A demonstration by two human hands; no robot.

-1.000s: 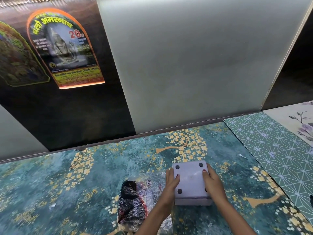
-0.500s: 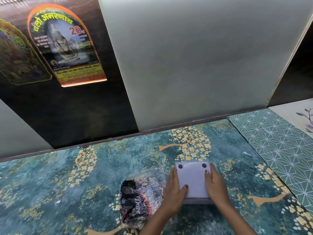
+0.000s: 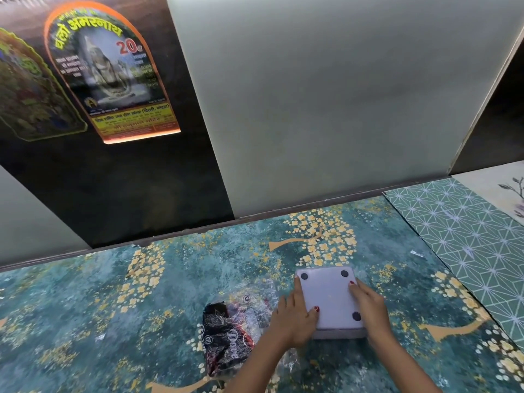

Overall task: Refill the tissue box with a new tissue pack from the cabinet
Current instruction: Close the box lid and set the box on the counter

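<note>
A square white tissue box (image 3: 329, 299) lies upside down on the teal patterned surface (image 3: 113, 321), its base with dark round feet facing up. My left hand (image 3: 293, 316) rests on its left edge, thumb laid across the base. My right hand (image 3: 368, 304) presses on the right side of the base with the fingers spread flat. Just left of the box lies a crumpled clear plastic wrapper (image 3: 232, 333) with black and red print. No tissues are visible.
Frosted cabinet doors (image 3: 326, 95) rise directly behind the surface, beside a dark panel carrying two stickers (image 3: 110, 72). A green geometric mat (image 3: 467, 242) and a floral sheet (image 3: 504, 188) lie to the right.
Both hands slid from gripping the box's sides onto its upturned base. The view shifted slightly so the box sits a little further right.
</note>
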